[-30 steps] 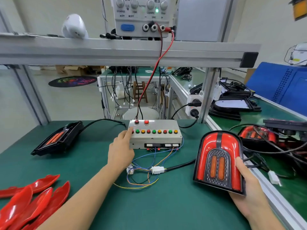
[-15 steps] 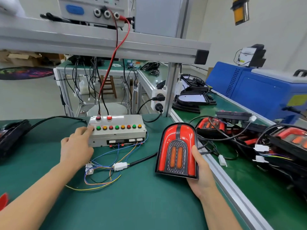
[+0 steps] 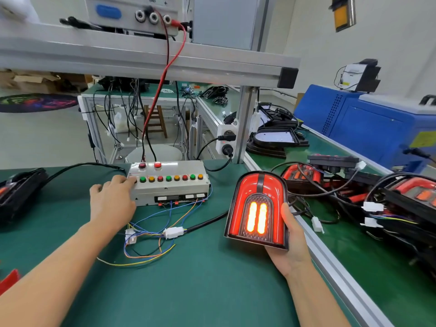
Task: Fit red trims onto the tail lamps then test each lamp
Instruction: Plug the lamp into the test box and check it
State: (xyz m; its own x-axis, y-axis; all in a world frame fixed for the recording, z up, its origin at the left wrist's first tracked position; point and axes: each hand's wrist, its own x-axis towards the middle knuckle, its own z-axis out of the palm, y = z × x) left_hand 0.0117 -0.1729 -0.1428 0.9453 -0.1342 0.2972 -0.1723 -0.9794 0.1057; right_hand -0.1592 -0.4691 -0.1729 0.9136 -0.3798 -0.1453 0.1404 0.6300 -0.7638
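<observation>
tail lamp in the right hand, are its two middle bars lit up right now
Yes, the two upright bars in the middle of the tail lamp held by the right hand glow bright orange.

A green-matted counter (image 3: 203, 286) with an aluminium edge carries a grey metal switch box (image 3: 169, 185) with coloured round buttons, a loose tangle of thin coloured wires (image 3: 151, 234) with white plugs just before it, and a black lamp housing (image 3: 18, 194) at far left.
</observation>
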